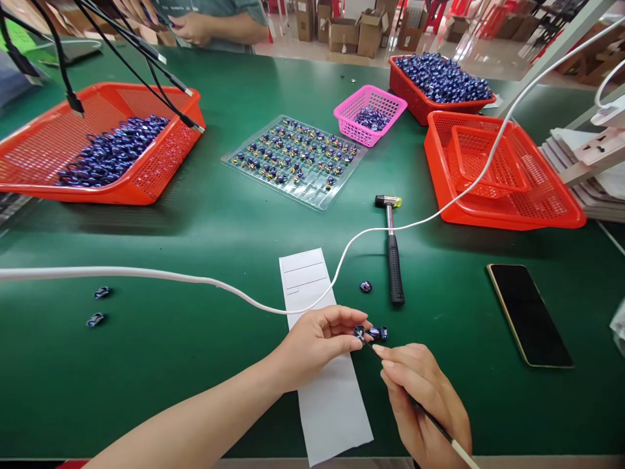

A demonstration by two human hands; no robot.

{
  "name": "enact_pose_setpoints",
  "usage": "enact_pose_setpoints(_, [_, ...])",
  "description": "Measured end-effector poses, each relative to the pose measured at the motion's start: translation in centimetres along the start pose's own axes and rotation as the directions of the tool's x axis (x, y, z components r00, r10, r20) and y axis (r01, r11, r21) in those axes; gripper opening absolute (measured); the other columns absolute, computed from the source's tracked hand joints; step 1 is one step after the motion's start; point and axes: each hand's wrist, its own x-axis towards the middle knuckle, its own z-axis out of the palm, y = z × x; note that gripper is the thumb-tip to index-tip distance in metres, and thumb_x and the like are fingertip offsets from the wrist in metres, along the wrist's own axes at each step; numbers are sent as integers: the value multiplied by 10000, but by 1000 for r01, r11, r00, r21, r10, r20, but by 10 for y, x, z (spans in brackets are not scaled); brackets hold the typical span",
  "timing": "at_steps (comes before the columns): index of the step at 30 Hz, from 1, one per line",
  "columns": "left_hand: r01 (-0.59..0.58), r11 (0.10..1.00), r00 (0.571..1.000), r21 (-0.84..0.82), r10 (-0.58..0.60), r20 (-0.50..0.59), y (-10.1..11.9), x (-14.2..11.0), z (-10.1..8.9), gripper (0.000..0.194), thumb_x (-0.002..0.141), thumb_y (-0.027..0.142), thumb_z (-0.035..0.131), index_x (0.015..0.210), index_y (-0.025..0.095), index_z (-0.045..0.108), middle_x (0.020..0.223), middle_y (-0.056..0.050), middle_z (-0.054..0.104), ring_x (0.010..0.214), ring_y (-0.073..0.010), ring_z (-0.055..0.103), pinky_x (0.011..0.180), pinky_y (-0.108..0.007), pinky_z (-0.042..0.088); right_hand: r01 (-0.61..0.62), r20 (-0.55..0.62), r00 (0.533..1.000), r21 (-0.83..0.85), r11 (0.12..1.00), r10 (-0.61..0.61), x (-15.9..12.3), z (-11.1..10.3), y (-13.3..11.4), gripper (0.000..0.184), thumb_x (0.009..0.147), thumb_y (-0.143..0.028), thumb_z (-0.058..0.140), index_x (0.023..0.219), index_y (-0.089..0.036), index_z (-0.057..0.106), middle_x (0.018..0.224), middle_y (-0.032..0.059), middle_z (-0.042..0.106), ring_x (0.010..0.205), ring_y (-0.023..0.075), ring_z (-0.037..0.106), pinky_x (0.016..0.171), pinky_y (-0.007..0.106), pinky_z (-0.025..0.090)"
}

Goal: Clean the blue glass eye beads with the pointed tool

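Observation:
Between thumb and fingers, my left hand [317,342] pinches a small shiny dark-blue part [359,331] above a white paper strip [336,417]. My right hand [424,397] grips a thin black stick [432,417] with a pale rear end, pen-fashion, its tip at that part. Just beyond the left fingertips lie more blue parts [378,333] on the table. A single rounded blue piece [366,286] rests beside a hammer [394,260] with a black grip. Whether the stick's tip touches the part's inside is too small to tell.
A white cable [234,294] crosses over the paper. Red baskets [170,163], a pink basket [359,133] and a clear tray [312,195] hold blue parts. A phone [530,316] lies right; two loose pieces [102,292] lie left. Another person's hand [193,29] is across the table.

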Motion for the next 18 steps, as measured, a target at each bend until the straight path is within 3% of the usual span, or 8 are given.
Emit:
enact_pose_setpoints(6, [0, 999, 1000, 36, -1, 31, 2, -1, 0, 245, 761, 180, 781, 974, 134, 667, 948, -78, 762, 897, -174, 708, 866, -309, 526, -151, -77, 984, 114, 982, 160, -1, -5, -7, 465, 819, 71, 551, 1179, -216, 616, 1129, 85, 686, 1029, 251, 638, 808, 429, 544])
enact_pose_setpoints(9, [-4, 999, 997, 51, 0, 81, 3, -1, -2, 206, 806, 192, 738, 990, 130, 668, 928, -81, 757, 899, -174, 705, 849, -308, 530, -173, -93, 978, 118, 978, 184, 1, -12, -9, 421, 822, 61, 558, 1142, -201, 637, 1099, 88, 698, 1023, 259, 647, 831, 441, 542])
enact_pose_setpoints(18, [-55, 992, 974, 113, 28, 227, 4, -2, -5, 253, 879, 208, 647, 1116, 136, 595, 1095, -113, 692, 914, -181, 689, 859, -355, 532, -137, 78, 989, 170, 976, 125, 7, -21, 3, 449, 826, 96, 542, 1168, -184, 619, 1177, 127, 675, 1026, 264, 639, 781, 432, 541])
